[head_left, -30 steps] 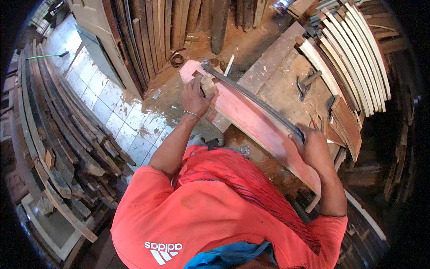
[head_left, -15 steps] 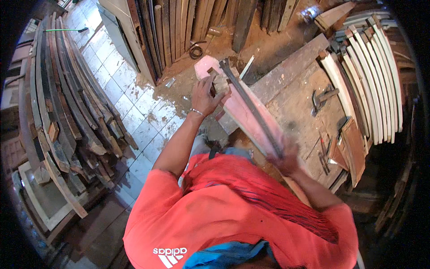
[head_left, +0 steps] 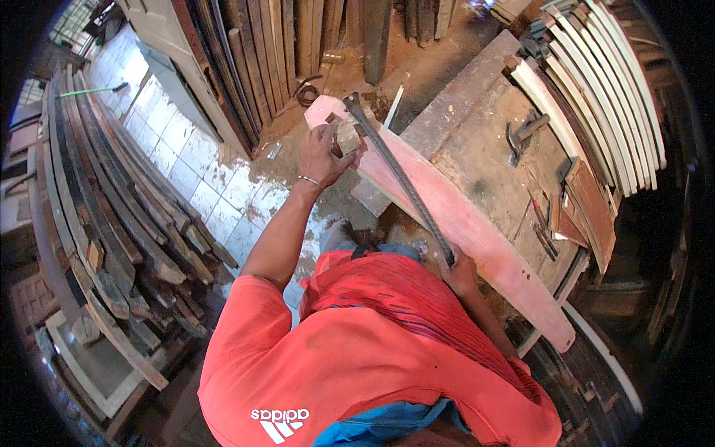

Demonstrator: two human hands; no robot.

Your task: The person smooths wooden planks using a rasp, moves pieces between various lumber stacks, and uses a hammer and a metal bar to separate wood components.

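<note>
At upper centre my left hand [head_left: 320, 156] is half closed round the block [head_left: 347, 138], while right of centre my right hand [head_left: 460, 274] wraps the lower end of the bar [head_left: 403, 180], which slants across the pink board [head_left: 477, 232] and seems stiff, rather heavy, best held there.

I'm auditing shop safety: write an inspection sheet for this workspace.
Surface: worn brown wooden worktop, stained.
Job's things: long pink wooden board; long dark rigid bar slanting over it; small tan wooden block.
Clutter: dark brown-handled hammer; flat brown wooden pieces.
Hands: left hand grips the block; right hand grips the bar's near end.
Cables: none certain; dark brown coil, material unclear.
Surroundings: dark wooden planks stacked left; white wooden strips right.
</note>
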